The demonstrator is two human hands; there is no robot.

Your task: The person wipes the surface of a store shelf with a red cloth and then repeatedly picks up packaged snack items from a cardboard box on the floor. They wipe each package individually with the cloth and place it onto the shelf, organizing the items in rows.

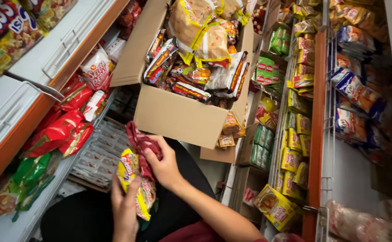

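Head view looks down a narrow shop aisle, with stocked shelves on both sides: the left shelf (pixel 48 67) carries red snack bags (pixel 57 132) and green ones (pixel 28 175), and the right wire rack (pixel 321 112) holds yellow and blue packets. Between them stands an open cardboard box (pixel 178 114), heaped with mixed snack packets. Just below its near wall, over the person's dark lap, both hands work a small bunch of packets.

The left hand (pixel 125 208) props a yellow snack packet (pixel 131 172) from beneath, its fingers closed up around the lower edge. The right hand (pixel 162 163) has its fingers pinched together on a dark red packet (pixel 138 141) that stands up behind the yellow one, touching it.

To do this well, I'd judge the left hand should keep the stack squared and supported underneath while the right slides one packet at a time, gripping by the sealed edge so as not to crush the contents. How many packets are in the bunch is hard to tell; they overlap.
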